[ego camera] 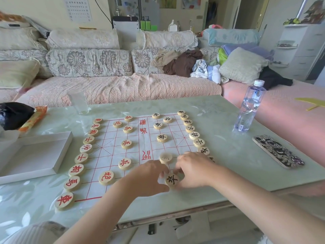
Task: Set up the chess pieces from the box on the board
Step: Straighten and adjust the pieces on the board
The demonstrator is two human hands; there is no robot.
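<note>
The setting-up looks almost done. On the xiangqi board, the red pieces run in a row down its left edge with their soldiers and cannons out in front. The black pieces mirror them along the right edge, though the near end of that row is hidden under the hands. The white box lies to the left of the board, and I can see no pieces in it.

Both hands meet at the near side of the board over one black soldier. The right hand has its fingers curled round the disc's far and right edge, grasping it. The left hand is curled too, its fingertips at the disc's left edge, but I cannot tell whether it grips or only steadies. Just beyond them sits another pale disc, its mark too blurred to read.

This looks like the last black soldier going down. The next move calls for sliding it onto the nearest crossing, in line with the other black soldiers, then letting go with both hands without nudging the blurred disc beside it.
</note>
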